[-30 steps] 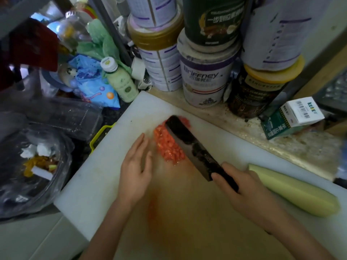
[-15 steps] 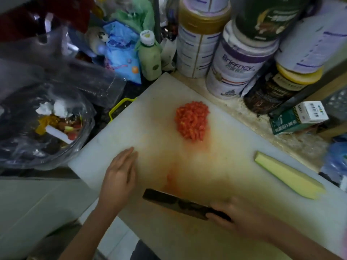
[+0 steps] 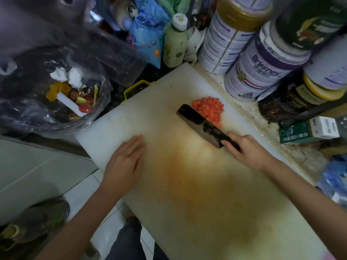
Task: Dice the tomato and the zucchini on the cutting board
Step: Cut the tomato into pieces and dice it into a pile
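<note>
A heap of diced red tomato point(image 3: 209, 107) lies near the far edge of the white cutting board point(image 3: 146, 102), which is stained orange in the middle. My right hand point(image 3: 249, 151) grips the handle of a dark cleaver point(image 3: 199, 122); its blade rests on the board against the near left side of the tomato heap. My left hand point(image 3: 125, 162) lies flat with straight fingers on the board's left part, holding nothing. The zucchini is out of view.
Large tins point(image 3: 262, 61) and jars stand stacked along the board's far right side, with a green-white box point(image 3: 308, 130) beside them. A pale green bottle point(image 3: 175, 42) stands behind the board. A plastic-lined bowl of scraps point(image 3: 56, 91) sits at the left.
The cleaver has moved from the board's near edge back up to the tomato heap. My left hand stays flat on the board. The view shifted and the zucchini left the frame.
</note>
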Available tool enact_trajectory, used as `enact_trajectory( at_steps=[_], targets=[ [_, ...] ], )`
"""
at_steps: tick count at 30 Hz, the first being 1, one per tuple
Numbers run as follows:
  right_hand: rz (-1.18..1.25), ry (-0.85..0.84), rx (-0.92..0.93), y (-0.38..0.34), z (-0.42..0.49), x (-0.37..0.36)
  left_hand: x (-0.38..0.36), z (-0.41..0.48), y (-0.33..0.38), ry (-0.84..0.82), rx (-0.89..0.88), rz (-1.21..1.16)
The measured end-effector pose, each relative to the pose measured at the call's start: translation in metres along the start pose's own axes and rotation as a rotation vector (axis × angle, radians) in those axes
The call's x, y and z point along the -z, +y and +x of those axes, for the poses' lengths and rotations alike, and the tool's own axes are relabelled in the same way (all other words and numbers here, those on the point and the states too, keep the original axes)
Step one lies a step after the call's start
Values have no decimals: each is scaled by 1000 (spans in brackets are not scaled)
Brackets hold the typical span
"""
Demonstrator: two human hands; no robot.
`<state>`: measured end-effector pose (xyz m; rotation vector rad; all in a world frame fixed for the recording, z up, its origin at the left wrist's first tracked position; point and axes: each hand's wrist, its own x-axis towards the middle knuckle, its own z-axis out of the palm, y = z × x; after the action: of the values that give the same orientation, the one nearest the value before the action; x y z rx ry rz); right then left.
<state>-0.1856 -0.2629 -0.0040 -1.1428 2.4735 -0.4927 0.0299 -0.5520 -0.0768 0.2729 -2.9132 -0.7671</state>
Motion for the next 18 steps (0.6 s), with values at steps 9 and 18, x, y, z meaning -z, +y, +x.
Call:
enact_trajectory(
  at_steps=[9, 18],
  targets=[
    [82, -397, 172, -43, -90, -47, 0, 1, -1, 57, 13, -60],
    [28, -211, 103, -10, -25, -25, 0, 2, 6, 72, 48, -19]
  ],
)
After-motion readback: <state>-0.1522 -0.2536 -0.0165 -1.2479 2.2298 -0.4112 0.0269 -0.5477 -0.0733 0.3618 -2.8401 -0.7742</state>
